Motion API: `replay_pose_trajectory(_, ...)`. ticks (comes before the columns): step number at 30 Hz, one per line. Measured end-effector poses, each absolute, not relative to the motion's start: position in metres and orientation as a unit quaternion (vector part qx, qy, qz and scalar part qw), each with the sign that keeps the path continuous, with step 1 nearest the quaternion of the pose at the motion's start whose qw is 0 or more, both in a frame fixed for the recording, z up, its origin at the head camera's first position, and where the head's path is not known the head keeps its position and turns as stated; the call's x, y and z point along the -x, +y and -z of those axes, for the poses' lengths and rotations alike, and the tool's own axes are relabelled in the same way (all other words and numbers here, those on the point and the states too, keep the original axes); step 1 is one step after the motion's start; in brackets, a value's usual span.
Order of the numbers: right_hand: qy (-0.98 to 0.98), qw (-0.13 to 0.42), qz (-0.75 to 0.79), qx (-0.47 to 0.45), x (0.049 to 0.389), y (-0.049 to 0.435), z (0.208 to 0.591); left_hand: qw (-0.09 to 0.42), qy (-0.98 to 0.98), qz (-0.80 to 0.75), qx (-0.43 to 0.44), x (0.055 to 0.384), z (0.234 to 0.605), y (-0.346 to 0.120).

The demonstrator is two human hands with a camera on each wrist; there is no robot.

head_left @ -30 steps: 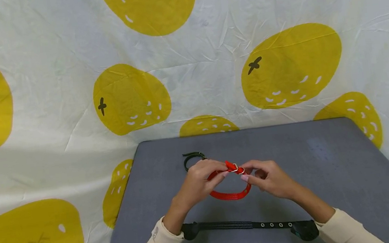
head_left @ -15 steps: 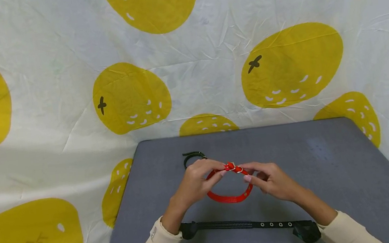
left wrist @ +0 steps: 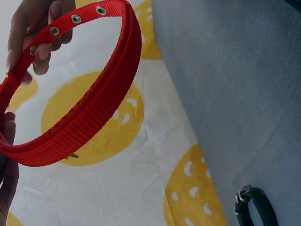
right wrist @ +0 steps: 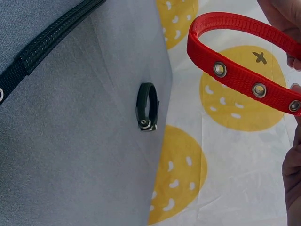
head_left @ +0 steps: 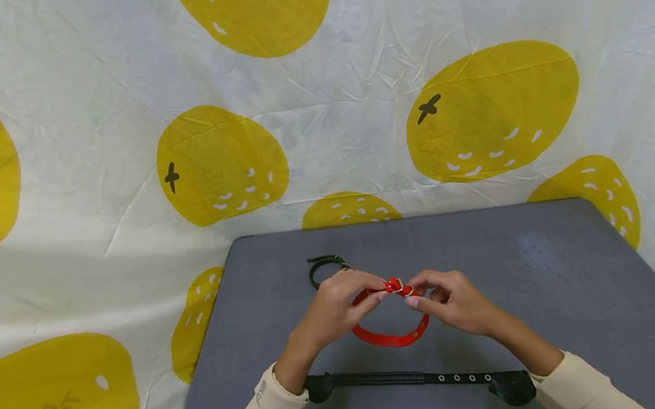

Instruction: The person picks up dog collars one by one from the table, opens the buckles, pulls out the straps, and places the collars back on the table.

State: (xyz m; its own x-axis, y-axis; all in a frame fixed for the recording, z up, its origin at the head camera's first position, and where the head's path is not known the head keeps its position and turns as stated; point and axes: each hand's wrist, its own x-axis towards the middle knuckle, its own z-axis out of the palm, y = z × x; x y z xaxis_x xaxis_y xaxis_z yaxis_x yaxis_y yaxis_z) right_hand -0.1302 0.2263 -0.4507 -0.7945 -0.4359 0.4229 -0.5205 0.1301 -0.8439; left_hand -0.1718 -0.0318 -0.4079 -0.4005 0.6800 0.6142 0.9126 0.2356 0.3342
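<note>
A red collar (head_left: 390, 340) is held up as a loop above the table. Metal eyelets (right wrist: 259, 90) run along part of its band, plain in both wrist views. At the top of the loop, the red strap bunches up in a small fold at the metal buckle (head_left: 405, 290). My left hand (head_left: 340, 306) pinches the band just left of the buckle between thumb and fingers. From the other side, my right hand (head_left: 454, 299) grips the band close by the buckle, thumb at the front. Fingers hide parts of the strap there.
Behind my left hand a dark green collar (head_left: 314, 275) lies buckled in a ring on the grey table (head_left: 561, 312). Nearer to me a dark strap with eyelets (head_left: 386, 379) stretches straight across, between my wrists. A patterned curtain (head_left: 344, 141) hangs behind the table.
The red strap's tip, which stuck up left of the buckle, is now a short fold at it. The loop's lower part hangs slightly lower. Both hands stay nearly in place.
</note>
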Motion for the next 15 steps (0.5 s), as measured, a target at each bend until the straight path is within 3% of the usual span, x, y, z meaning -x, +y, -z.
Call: replay_pose_trajectory(15,-0.753,0.037,-0.575,-0.317,0.1312,0.2278,0.4521,0.155,-0.772,0.327,0.523,0.1722,0.4048,-0.0313)
